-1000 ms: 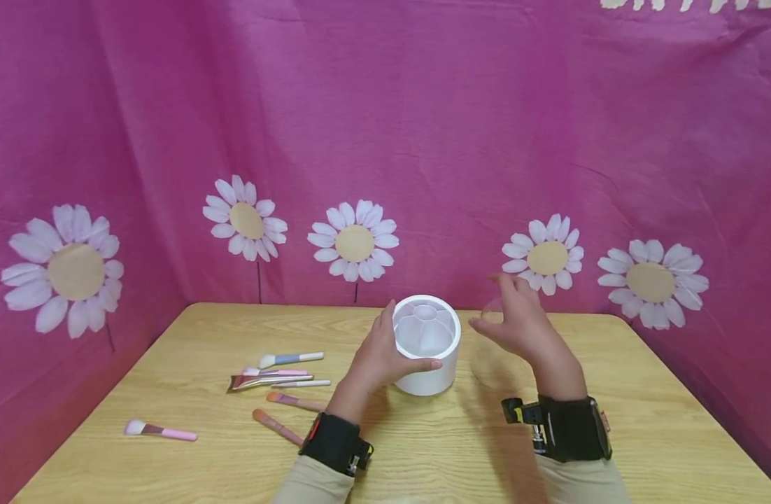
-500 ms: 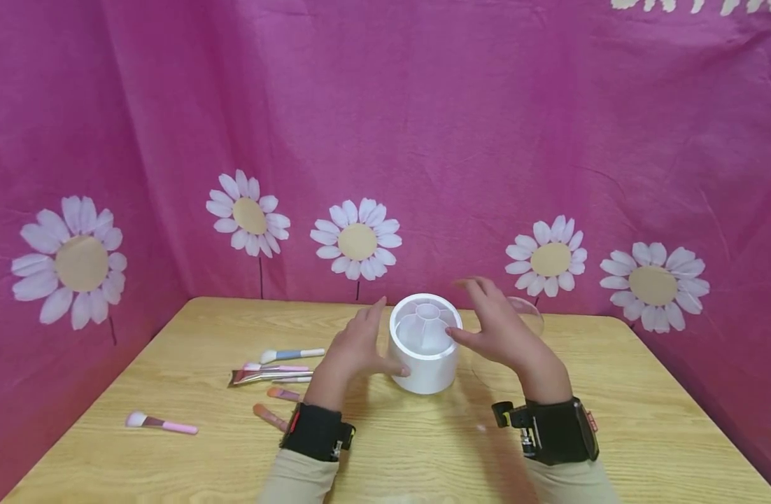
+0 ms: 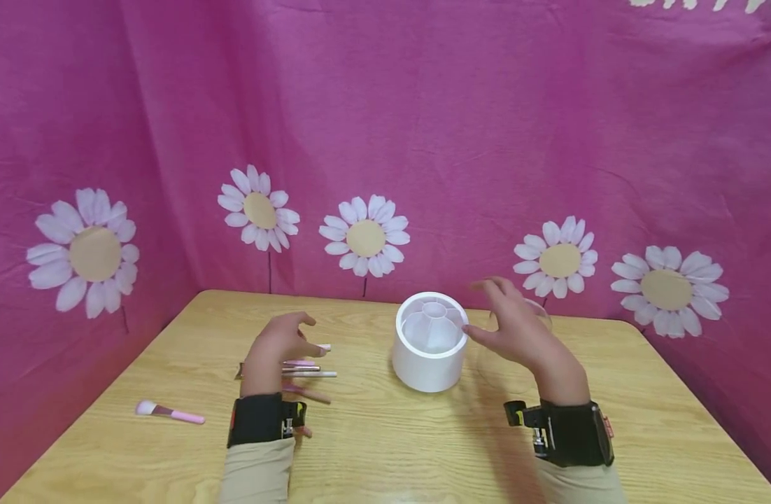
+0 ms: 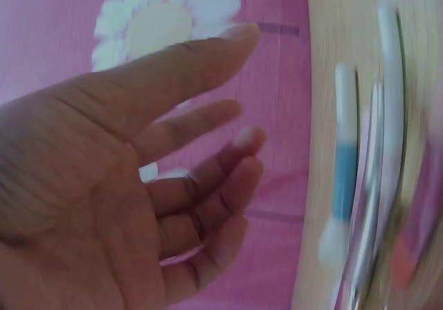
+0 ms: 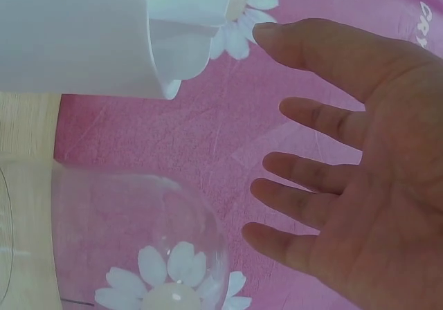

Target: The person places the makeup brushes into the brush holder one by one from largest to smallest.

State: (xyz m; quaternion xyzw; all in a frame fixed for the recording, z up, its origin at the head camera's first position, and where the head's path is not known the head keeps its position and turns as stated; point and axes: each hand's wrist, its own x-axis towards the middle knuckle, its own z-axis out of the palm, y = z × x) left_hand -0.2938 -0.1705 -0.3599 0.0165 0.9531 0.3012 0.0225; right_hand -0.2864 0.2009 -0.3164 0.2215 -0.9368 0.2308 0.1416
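A round white brush holder [image 3: 428, 371] with inner compartments stands upright on the table. My right hand [image 3: 520, 332] hovers at its right side with fingers spread and nothing held; the right wrist view shows a gap between thumb and holder. Behind that hand is a clear domed cover [image 5: 138, 213], mostly hidden in the head view. My left hand [image 3: 275, 350] is over a group of makeup brushes, fingers loosely bent and holding nothing. Beside it in the left wrist view lie a blue and white brush [image 4: 343, 171], a silver-handled brush [image 4: 367, 213] and a purple brush with an orange tip [image 4: 422, 213].
A pink-handled makeup brush [image 3: 171, 412] lies apart on the left of the wooden table [image 3: 385, 455]. A pink cloth with printed daisies [image 3: 365, 238] hangs right behind the table's far edge.
My left hand has let go of the white holder and moved left to the brushes. My right hand came left toward the holder, then shifted slightly back right.
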